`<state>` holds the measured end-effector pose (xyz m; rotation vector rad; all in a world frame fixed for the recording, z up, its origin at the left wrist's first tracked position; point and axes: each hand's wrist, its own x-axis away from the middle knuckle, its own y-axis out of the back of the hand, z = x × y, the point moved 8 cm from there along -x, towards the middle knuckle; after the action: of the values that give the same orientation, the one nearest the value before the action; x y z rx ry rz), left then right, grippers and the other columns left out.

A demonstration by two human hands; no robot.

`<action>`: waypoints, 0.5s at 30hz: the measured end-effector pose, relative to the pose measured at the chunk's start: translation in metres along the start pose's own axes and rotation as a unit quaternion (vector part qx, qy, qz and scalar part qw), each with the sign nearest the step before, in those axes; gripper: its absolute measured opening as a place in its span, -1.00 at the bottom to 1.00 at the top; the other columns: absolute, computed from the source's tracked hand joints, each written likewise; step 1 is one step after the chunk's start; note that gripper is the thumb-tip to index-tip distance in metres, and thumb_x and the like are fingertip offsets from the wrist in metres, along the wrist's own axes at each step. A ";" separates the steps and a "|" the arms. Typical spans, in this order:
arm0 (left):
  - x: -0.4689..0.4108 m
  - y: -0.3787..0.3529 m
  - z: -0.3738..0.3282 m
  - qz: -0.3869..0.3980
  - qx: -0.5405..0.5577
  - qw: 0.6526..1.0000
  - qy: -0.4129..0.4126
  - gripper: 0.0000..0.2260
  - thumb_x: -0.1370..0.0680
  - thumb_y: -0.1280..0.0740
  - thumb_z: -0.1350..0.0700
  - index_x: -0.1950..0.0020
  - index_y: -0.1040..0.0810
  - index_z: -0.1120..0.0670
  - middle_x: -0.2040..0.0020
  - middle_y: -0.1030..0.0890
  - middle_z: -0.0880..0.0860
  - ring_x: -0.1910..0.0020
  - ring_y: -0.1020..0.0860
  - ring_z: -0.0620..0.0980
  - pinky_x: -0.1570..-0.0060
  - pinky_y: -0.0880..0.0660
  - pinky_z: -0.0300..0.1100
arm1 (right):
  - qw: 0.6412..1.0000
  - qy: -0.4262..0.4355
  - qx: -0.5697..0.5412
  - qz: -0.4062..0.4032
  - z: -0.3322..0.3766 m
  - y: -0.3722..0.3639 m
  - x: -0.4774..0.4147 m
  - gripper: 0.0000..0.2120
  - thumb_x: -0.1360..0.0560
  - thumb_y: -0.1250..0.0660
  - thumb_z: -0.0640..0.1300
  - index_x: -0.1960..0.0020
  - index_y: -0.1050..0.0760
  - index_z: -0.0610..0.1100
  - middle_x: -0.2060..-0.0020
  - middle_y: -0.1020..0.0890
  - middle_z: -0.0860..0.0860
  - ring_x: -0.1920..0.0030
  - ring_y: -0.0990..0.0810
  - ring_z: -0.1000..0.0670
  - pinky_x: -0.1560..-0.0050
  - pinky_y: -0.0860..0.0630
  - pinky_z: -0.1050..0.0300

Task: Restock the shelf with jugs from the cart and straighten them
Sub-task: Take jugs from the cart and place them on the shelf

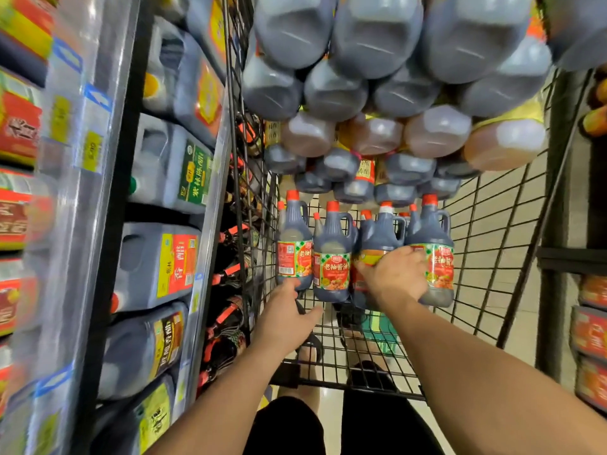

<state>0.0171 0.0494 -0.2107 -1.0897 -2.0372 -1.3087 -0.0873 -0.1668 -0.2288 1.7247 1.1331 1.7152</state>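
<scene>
Several dark soy sauce jugs with red caps and red-green labels stand in a row in the wire cart (492,231). My right hand (395,275) grips the third jug (381,233) round its body, thumb on its left side, fingers against the fourth jug (438,257). My left hand (289,311) reaches in with relaxed fingers. Its fingertips touch the base of the leftmost jug (294,249), and it holds nothing. A second jug (331,261) stands between the two hands.
Behind the row, many more jugs (371,50) lie stacked in the cart, bottoms toward me. The shelf on the left (210,192) holds large grey jugs (170,172). Another shelf (591,323) with red packs stands on the right.
</scene>
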 end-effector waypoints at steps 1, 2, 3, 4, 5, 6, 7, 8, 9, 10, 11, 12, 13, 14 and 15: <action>-0.001 -0.001 0.001 0.000 -0.001 1.000 0.000 -0.43 -0.48 -0.44 -0.08 -0.43 -0.35 -0.02 -0.27 -0.50 -0.02 -0.23 -0.49 -0.05 -0.17 -0.47 -0.11 | 1.000 -0.009 -0.007 0.002 0.000 -0.002 0.001 -0.05 -0.28 -0.41 0.41 -0.33 -0.27 -0.28 -0.32 -0.36 -0.21 -0.32 -0.39 -0.17 -0.10 -0.51 -0.04; -0.001 -0.003 0.002 -0.001 -0.005 1.000 0.000 -0.43 -0.47 -0.44 -0.09 -0.43 -0.35 -0.02 -0.27 -0.50 -0.01 -0.22 -0.50 -0.05 -0.16 -0.47 -0.11 | 1.000 -0.015 -0.013 0.005 0.001 -0.004 0.001 -0.04 -0.26 -0.42 0.41 -0.34 -0.27 -0.27 -0.35 -0.33 -0.21 -0.33 -0.38 -0.18 -0.12 -0.50 -0.05; -0.002 -0.004 0.003 -0.002 -0.010 1.000 0.001 -0.42 -0.47 -0.44 -0.09 -0.43 -0.35 -0.01 -0.27 -0.51 -0.01 -0.22 -0.50 -0.04 -0.15 -0.46 -0.12 | 1.000 -0.018 -0.017 0.005 0.002 -0.006 0.002 -0.03 -0.26 -0.43 0.41 -0.33 -0.27 -0.27 -0.37 -0.32 -0.23 -0.33 -0.39 -0.19 -0.13 -0.50 -0.05; -0.003 -0.005 0.004 -0.002 -0.014 1.000 0.001 -0.42 -0.47 -0.44 -0.09 -0.43 -0.34 -0.01 -0.27 -0.51 -0.01 -0.22 -0.51 -0.03 -0.15 -0.46 -0.12 | 1.000 -0.018 -0.020 0.002 0.005 -0.008 0.003 -0.04 -0.25 -0.44 0.40 -0.32 -0.26 -0.27 -0.37 -0.32 -0.24 -0.30 -0.42 -0.20 -0.11 -0.50 -0.04; -0.004 -0.006 0.005 -0.002 -0.017 1.000 0.002 -0.42 -0.47 -0.44 -0.09 -0.43 -0.34 -0.01 -0.26 -0.51 -0.01 -0.21 -0.51 -0.02 -0.13 -0.46 -0.13 | 1.000 -0.015 -0.025 -0.001 0.008 -0.010 0.003 -0.05 -0.24 -0.46 0.39 -0.30 -0.25 -0.26 -0.35 -0.34 -0.25 -0.26 -0.47 -0.21 -0.08 -0.51 -0.03; -0.005 -0.006 0.007 -0.002 -0.017 1.000 0.003 -0.42 -0.47 -0.44 -0.09 -0.43 -0.34 0.00 -0.26 -0.51 -0.01 -0.19 -0.51 -0.02 -0.12 -0.46 -0.13 | 0.999 -0.011 -0.033 -0.001 0.010 -0.012 0.003 -0.06 -0.24 -0.47 0.38 -0.29 -0.24 -0.26 -0.30 -0.38 -0.25 -0.20 -0.52 -0.20 -0.02 -0.52 -0.02; -0.006 -0.007 0.008 -0.001 -0.015 1.000 0.005 -0.42 -0.47 -0.44 -0.09 -0.43 -0.34 0.00 -0.25 -0.51 -0.01 -0.18 -0.51 -0.03 -0.10 -0.46 -0.14 | 0.999 -0.009 -0.045 0.003 0.013 -0.014 0.003 -0.05 -0.24 -0.49 0.37 -0.29 -0.22 -0.26 -0.25 -0.42 -0.22 -0.15 -0.56 -0.19 0.05 -0.53 -0.01; -0.008 -0.008 0.010 -0.001 -0.013 1.000 0.007 -0.42 -0.47 -0.44 -0.09 -0.43 -0.34 0.00 -0.25 -0.51 -0.01 -0.18 -0.51 -0.03 -0.08 -0.45 -0.16 | 0.998 -0.012 -0.064 0.009 0.014 -0.018 0.002 -0.04 -0.23 -0.50 0.35 -0.30 -0.20 -0.26 -0.21 -0.46 -0.19 -0.12 -0.58 -0.18 0.10 -0.51 0.00; -0.009 -0.008 0.012 -0.002 -0.011 1.000 0.009 -0.42 -0.47 -0.44 -0.09 -0.43 -0.34 0.00 -0.25 -0.50 -0.01 -0.18 -0.51 -0.04 -0.06 -0.42 -0.18 | 0.996 -0.018 -0.087 0.018 0.014 -0.022 0.002 -0.01 -0.23 -0.51 0.34 -0.33 -0.18 -0.26 -0.19 -0.48 -0.17 -0.12 -0.59 -0.18 0.11 -0.50 0.00; -0.010 -0.008 0.014 -0.003 -0.009 1.000 0.010 -0.43 -0.47 -0.44 -0.08 -0.42 -0.35 0.00 -0.24 -0.50 -0.01 -0.19 -0.50 -0.05 -0.04 -0.40 -0.20 | 0.993 -0.027 -0.111 0.027 0.013 -0.025 0.000 0.00 -0.22 -0.51 0.34 -0.34 -0.16 -0.26 -0.19 -0.49 -0.16 -0.12 -0.58 -0.19 0.10 -0.50 -0.02; -0.011 -0.008 0.015 -0.005 -0.005 1.000 0.011 -0.43 -0.46 -0.44 -0.08 -0.41 -0.35 0.00 -0.24 -0.50 -0.01 -0.19 -0.50 -0.05 -0.04 -0.40 -0.20 | 0.989 -0.039 -0.136 0.037 0.012 -0.029 -0.001 0.02 -0.21 -0.53 0.33 -0.35 -0.16 -0.26 -0.20 -0.49 -0.16 -0.13 -0.58 -0.21 0.07 -0.50 -0.04; -0.011 -0.009 0.016 -0.005 -0.002 1.000 0.012 -0.43 -0.46 -0.44 -0.08 -0.41 -0.36 0.00 -0.24 -0.50 0.00 -0.18 -0.50 -0.05 -0.05 -0.41 -0.19 | 0.984 -0.054 -0.163 0.049 0.011 -0.033 -0.002 0.03 -0.19 -0.54 0.32 -0.35 -0.16 -0.25 -0.22 -0.47 -0.17 -0.15 -0.57 -0.23 0.03 -0.51 -0.07; -0.012 -0.009 0.017 -0.004 -0.001 1.000 0.013 -0.43 -0.46 -0.45 -0.08 -0.41 -0.36 0.01 -0.23 -0.50 0.00 -0.18 -0.50 -0.05 -0.07 -0.42 -0.18 | 0.978 -0.067 -0.189 0.061 0.009 -0.037 -0.003 0.04 -0.17 -0.56 0.31 -0.36 -0.15 -0.24 -0.24 -0.46 -0.18 -0.16 -0.56 -0.25 0.00 -0.51 -0.09; -0.013 -0.010 0.018 -0.004 -0.001 1.000 0.014 -0.43 -0.46 -0.45 -0.08 -0.41 -0.37 0.01 -0.22 -0.50 0.00 -0.17 -0.50 -0.05 -0.09 -0.44 -0.17 | 0.972 -0.075 -0.211 0.071 0.009 -0.040 -0.004 0.04 -0.16 -0.57 0.29 -0.36 -0.15 -0.22 -0.25 -0.45 -0.19 -0.17 -0.55 -0.26 -0.02 -0.51 -0.11; -0.013 -0.011 0.019 -0.004 -0.002 1.000 0.016 -0.43 -0.45 -0.45 -0.08 -0.41 -0.37 0.02 -0.22 -0.50 0.00 -0.17 -0.50 -0.05 -0.10 -0.45 -0.15 | 0.967 -0.078 -0.228 0.078 0.009 -0.043 -0.006 0.02 -0.16 -0.58 0.27 -0.35 -0.16 -0.21 -0.25 -0.46 -0.19 -0.17 -0.55 -0.27 -0.04 -0.51 -0.12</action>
<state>0.0161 0.0589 -0.2342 -1.0572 -2.0183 -1.3249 -0.0883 -0.1456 -0.2671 1.6460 0.4917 1.7263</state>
